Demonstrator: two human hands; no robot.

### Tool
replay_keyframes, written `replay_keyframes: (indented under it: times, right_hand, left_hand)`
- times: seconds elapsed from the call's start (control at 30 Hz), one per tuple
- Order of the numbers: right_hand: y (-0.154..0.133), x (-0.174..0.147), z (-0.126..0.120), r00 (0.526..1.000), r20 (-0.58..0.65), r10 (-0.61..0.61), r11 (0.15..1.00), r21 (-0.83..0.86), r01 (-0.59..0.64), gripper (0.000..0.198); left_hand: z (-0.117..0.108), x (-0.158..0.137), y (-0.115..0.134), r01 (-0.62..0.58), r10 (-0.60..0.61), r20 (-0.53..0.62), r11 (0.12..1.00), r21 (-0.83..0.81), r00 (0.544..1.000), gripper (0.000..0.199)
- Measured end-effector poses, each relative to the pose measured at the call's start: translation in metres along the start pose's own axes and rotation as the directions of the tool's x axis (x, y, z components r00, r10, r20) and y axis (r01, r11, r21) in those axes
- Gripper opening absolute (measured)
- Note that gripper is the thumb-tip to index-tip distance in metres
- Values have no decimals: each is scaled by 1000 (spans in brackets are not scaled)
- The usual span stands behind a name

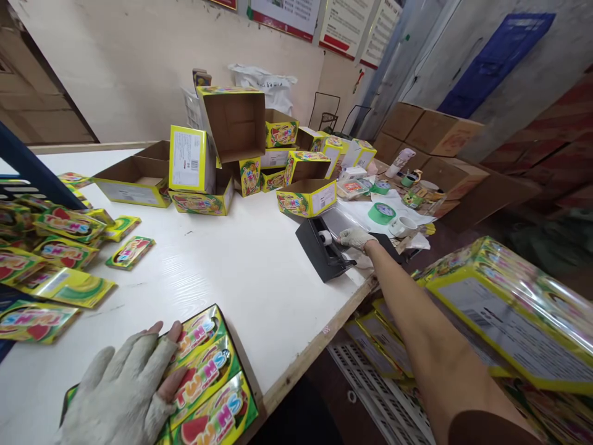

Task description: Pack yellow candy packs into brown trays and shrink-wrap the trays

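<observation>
My left hand, in a pale fingerless-tipped glove, lies flat with fingers apart on a tray-like box of small candy packs. The packs are green and yellow with watermelon pictures and colourful lettering; the hand hides the box's left part. My right hand, gloved too, reaches far forward to the black tape dispenser. Its fingers are drawn together beside the white tape roll; whatever is between them is too small to make out.
Loose candy packs are heaped at left by a blue crate. Yellow display boxes stand at the back. Green tape and a white mug sit beyond my right hand. A wrapped stack stands right of the table edge.
</observation>
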State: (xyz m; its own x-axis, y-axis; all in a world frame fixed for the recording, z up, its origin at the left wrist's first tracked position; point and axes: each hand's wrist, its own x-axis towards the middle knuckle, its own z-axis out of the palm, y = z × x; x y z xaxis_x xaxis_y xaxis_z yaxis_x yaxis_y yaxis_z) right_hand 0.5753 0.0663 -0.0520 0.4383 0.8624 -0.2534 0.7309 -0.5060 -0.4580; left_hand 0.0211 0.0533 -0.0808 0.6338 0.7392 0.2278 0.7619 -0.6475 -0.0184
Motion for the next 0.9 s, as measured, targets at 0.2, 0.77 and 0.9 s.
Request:
replay_keyframes:
  times: [0.2, 0.77, 0.9]
  right_hand:
    - [-2, -4, 0, 1000, 27, -9, 997, -70, 11, 34]
    - [-35, -32, -5, 986, -128, 104, 867, -474, -153, 23]
    - [-64, -73, -35, 943, -319, 91, 835, -491, -247, 32]
  left_hand:
    - [2, -2, -5, -41, 40, 44, 999, 28, 998, 54]
    - [-3, 1, 0, -100, 98, 22, 991, 86, 995, 54]
    - [-10, 4, 7, -95, 96, -10, 994, 59, 995, 52]
